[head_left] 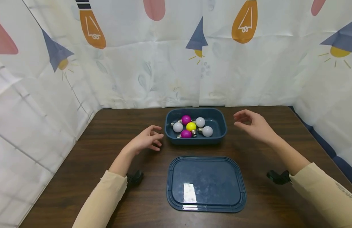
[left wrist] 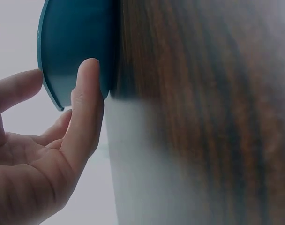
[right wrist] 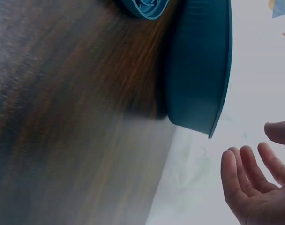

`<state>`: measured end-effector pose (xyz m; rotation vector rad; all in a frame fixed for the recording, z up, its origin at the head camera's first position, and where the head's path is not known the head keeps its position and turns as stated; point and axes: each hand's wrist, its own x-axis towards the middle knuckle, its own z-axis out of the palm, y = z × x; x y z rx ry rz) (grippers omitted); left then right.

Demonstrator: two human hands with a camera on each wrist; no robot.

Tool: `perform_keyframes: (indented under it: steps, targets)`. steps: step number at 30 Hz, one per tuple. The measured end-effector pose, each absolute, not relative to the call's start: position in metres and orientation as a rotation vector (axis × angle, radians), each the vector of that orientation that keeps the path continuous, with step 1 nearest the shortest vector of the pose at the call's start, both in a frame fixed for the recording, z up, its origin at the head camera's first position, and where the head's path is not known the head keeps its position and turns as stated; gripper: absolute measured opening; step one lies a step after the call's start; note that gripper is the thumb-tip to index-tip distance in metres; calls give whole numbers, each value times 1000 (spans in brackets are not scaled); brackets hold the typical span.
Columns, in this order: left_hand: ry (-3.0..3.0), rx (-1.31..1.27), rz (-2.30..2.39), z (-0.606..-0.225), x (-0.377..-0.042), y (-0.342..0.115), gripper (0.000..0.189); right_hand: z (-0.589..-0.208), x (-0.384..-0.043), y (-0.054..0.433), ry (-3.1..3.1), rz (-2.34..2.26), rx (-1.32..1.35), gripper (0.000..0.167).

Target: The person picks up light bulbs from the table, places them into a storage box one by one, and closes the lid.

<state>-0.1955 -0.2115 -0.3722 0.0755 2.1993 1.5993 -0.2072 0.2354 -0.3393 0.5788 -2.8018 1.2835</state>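
A dark blue box (head_left: 195, 141) stands at the back of the table, with several light bulbs lying inside. Two bulbs are magenta, such as the magenta bulb (head_left: 186, 119); one is a yellow bulb (head_left: 191, 127), and the others are white, like the white bulb (head_left: 207, 131). Just off the box's left end is my left hand (head_left: 147, 139), fingers loosely bent; whether a fingertip touches the wall I cannot tell. My right hand (head_left: 255, 125) hovers beyond the right end, apart from it, holding nothing. Both wrist views show the box's outer wall (left wrist: 72, 42) near the fingers.
In front of the box lies a flat blue lid or tray (head_left: 205, 180) with a raised rim. The brown wooden table (head_left: 107, 139) reaches back to a patterned curtain (head_left: 164, 76), which also hangs along both sides.
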Motion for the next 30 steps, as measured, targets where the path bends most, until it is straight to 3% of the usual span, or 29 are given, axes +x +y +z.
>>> perform_keyframes:
  steps: [20,30]
  targets:
    - [2165,120,1539,-376,-172,-217,58,-363,-190,257,-3006,1437,717,43]
    - [2156,229,1453,-373,-165,-216,49,-369,-188,260,-3101,1493,748,36]
